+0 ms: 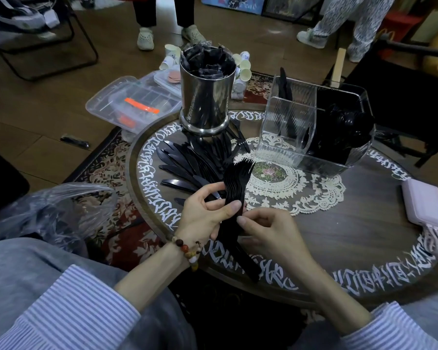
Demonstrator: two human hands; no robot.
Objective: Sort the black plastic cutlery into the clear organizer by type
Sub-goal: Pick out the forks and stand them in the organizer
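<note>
Head view, L to R: plastic bag [48, 210], fanned knives [185, 162] w/ 1 steel canister [204, 97] behind. Left hand [202, 213] grips nested fork stack [235, 195]; right hand [268, 228] pinches it. 1 clear organizer [288, 127] beyond the doily [288, 188], cutlery inside; 1 pink power bank [425, 205].

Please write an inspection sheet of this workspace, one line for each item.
Surface: round dark wooden table with white script rim, white lace doily.
Job's things: stack of black plastic forks in both hands; black plastic knives fanned on table; clear plastic organizer partly filled.
Clutter: steel cylinder canister, clear plastic bag, pink power bank.
Grippers: left hand grips forks; right hand pinches them.
Cables: white cable at power bank.
Surroundings: bystanders' legs, paper cups, patterned rug.
</note>
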